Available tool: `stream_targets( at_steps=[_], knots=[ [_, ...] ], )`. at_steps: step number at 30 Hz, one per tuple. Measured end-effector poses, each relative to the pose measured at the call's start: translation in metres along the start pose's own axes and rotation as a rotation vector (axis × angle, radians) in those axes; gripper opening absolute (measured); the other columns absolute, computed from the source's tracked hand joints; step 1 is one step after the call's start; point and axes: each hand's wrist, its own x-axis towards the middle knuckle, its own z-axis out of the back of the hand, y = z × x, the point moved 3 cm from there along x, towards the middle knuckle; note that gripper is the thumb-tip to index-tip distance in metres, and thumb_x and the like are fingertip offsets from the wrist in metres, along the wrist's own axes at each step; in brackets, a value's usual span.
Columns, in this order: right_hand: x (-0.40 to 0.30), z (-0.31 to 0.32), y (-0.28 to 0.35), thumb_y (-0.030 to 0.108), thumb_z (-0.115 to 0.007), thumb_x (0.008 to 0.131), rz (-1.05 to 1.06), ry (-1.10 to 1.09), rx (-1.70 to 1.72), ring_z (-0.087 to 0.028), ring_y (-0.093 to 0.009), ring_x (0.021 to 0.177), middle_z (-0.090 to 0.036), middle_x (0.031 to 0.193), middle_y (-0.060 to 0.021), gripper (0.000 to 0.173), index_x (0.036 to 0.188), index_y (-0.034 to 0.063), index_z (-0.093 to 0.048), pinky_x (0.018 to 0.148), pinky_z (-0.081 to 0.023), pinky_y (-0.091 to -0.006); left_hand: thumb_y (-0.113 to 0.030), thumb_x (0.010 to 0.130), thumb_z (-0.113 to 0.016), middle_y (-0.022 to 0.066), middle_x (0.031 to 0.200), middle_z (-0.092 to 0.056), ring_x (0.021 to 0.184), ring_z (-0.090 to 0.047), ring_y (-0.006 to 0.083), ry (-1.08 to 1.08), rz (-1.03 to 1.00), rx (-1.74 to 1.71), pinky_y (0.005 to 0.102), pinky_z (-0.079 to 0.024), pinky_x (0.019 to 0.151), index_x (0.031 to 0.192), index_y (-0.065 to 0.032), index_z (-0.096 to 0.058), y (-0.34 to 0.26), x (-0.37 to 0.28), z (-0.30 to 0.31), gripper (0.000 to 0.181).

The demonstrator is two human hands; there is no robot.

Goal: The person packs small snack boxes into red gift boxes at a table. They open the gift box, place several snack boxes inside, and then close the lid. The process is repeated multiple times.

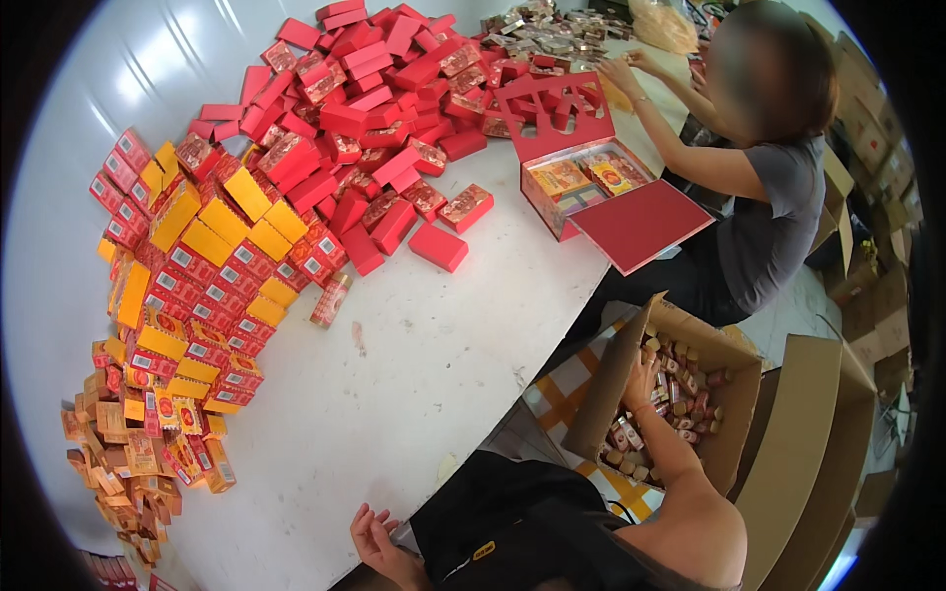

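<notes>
My right hand [641,380] reaches into an open cardboard carton [691,325] among many small jars with gold-coloured caps [684,384]; whether it grips one is hidden. Near the table's front edge, my left hand [377,535] is raised, fingers loosely curled and apart, with nothing in it. One capped jar with a patterned red label [330,300] lies alone on the white table [384,384]. Left of it stand stacked red and yellow boxes [214,281], and behind it a large heap of red boxes [369,103]. A red gift box [562,214] stands with its lid and flap spread, small boxes inside.
A co-worker in a grey shirt [776,214] sits at the table's right side, both hands raised near a pile of small packets [554,29]. Small orange-brown boxes [133,458] heap at the far left. Another tall carton [791,436] stands right of the jars' carton.
</notes>
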Motion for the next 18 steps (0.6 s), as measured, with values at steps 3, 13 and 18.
stream_targets(
  at_steps=[3,13,18],
  knots=[
    [0.028,-0.027,-0.045,0.026,-0.075,0.075,0.063,0.061,-0.186,-0.036,-0.049,0.12,-0.034,0.135,-0.0239,0.072,0.135,0.0082,-0.039,0.093,-0.043,-0.0546,-0.012,0.099,-0.05,0.0168,0.126,-0.056,0.101,-0.06,0.024,0.026,0.022,-0.026,0.033,-0.053,0.079,0.12,0.0015,-0.053,-0.007,0.004,-0.011,0.025],
    [0.002,-0.011,-0.018,0.029,-0.069,0.081,-0.047,0.074,-0.078,-0.041,-0.043,0.117,-0.041,0.119,-0.0219,0.066,0.136,0.0092,-0.037,0.087,-0.043,-0.0595,-0.009,0.098,-0.049,0.0159,0.123,-0.058,0.098,-0.062,0.0236,-0.013,0.069,-0.023,0.0321,-0.053,0.076,0.118,0.003,-0.055,-0.018,0.014,-0.011,0.024],
    [0.026,-0.025,-0.027,0.026,-0.072,0.078,0.06,0.05,-0.16,-0.044,-0.044,0.114,-0.046,0.117,-0.0214,0.065,0.127,0.0054,-0.035,0.087,-0.046,-0.0544,-0.008,0.098,-0.049,0.0157,0.123,-0.058,0.097,-0.062,0.0232,-0.027,0.034,0.0,0.0311,-0.053,0.074,0.118,0.0037,-0.055,-0.013,0.014,0.002,0.024]
  ],
)
